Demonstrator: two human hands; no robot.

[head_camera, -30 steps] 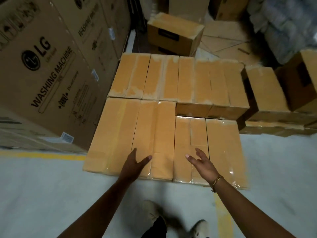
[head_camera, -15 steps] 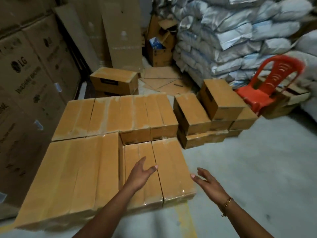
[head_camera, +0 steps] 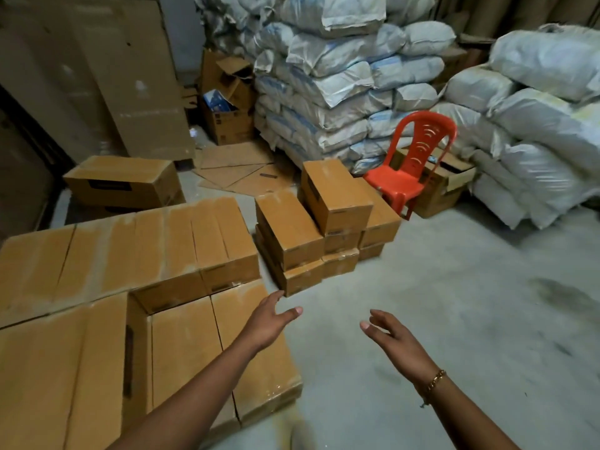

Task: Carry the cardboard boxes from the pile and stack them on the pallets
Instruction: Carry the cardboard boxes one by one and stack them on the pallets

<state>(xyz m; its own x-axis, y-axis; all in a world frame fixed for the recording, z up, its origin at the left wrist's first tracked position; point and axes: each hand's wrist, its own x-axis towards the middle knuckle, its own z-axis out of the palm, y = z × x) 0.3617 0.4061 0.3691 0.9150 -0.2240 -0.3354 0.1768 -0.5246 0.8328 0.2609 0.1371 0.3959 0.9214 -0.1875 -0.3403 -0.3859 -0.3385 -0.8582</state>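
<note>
Head view, warehouse corner. Both arms reach forward and both hands hold nothing. The left hand (head_camera: 269, 323) is released, fingers straight and thumb spread; we see it over the near right corner of the laid-out boxes (head_camera: 181, 336), though we cannot tell if it touches them. The right hand (head_camera: 396, 342) is also released, fingers loosely spread, over the bare concrete floor (head_camera: 470, 303), well apart from any box. A gold chain bracelet (head_camera: 435, 381) sits on the right wrist. The laid-out boxes fill the left of the frame: tan, taped, packed side by side in rows, with the far row (head_camera: 130, 254) higher than the two nearest the left hand. Whatever they rest on is hidden beneath them. Just beyond their right end, near the middle of the frame, we note a small pile of boxes (head_camera: 324, 228) of the same kind, stacked unevenly on the floor, one box highest. A red plastic chair (head_camera: 409, 170) stands just behind that pile. White sacks (head_camera: 341, 76) are heaped high along the back and right. At the back left we record a lone box (head_camera: 123, 181), flattened cardboard (head_camera: 240, 170) on the floor, an open carton (head_camera: 227, 102) and tall cardboard sheets (head_camera: 130, 76) standing on end.
</note>
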